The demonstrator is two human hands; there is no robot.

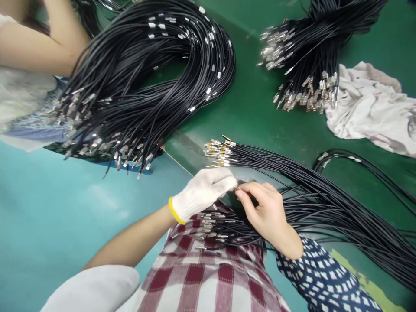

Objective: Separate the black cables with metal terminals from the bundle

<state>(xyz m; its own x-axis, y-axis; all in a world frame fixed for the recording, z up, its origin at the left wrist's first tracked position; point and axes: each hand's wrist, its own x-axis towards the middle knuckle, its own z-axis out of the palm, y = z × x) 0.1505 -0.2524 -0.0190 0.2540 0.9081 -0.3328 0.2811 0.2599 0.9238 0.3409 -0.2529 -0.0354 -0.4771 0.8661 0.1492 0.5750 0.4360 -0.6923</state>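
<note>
Head view: my left hand (208, 190) and right hand (264, 208) both pinch a small cable end (237, 188), between 4 and 5 o'clock from centre. I judge it light, springy, tip easily bent; best held just behind.

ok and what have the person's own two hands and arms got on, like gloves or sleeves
The left hand wears a white knitted glove with a yellow cuff edge; its forearm is bare up to a plain white sleeve. The right hand is ungloved, with a dark navy sleeve reaching near the wrist, printed with small white shapes.
</note>
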